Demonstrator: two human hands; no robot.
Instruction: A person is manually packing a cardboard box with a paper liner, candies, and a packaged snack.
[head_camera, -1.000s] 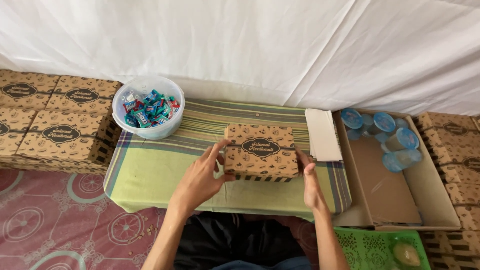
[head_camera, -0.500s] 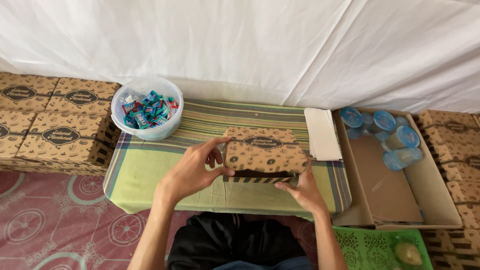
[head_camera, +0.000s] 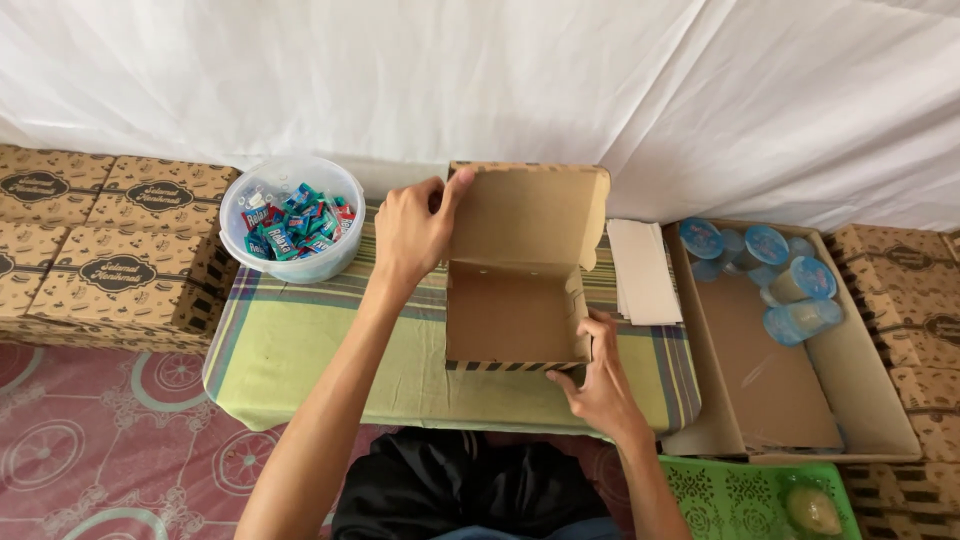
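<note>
A brown cardboard box (head_camera: 512, 318) stands open and empty on a low table covered with a green striped cloth (head_camera: 320, 345). Its lid (head_camera: 528, 215) is raised upright. My left hand (head_camera: 412, 230) grips the lid's left edge. My right hand (head_camera: 598, 378) holds the box's front right corner.
A clear plastic bowl of small wrapped sweets (head_camera: 292, 228) sits at the table's back left. Stacked closed boxes (head_camera: 100, 250) stand at the left. White paper sheets (head_camera: 642, 270) lie right of the box. A large carton (head_camera: 790, 370) holds sealed cups (head_camera: 790, 285). A green basket (head_camera: 760, 498) sits below.
The closed box was lifted slightly, then set down and its lid swung up and back. My left hand moved up with the lid; my right hand stayed at the front corner.
</note>
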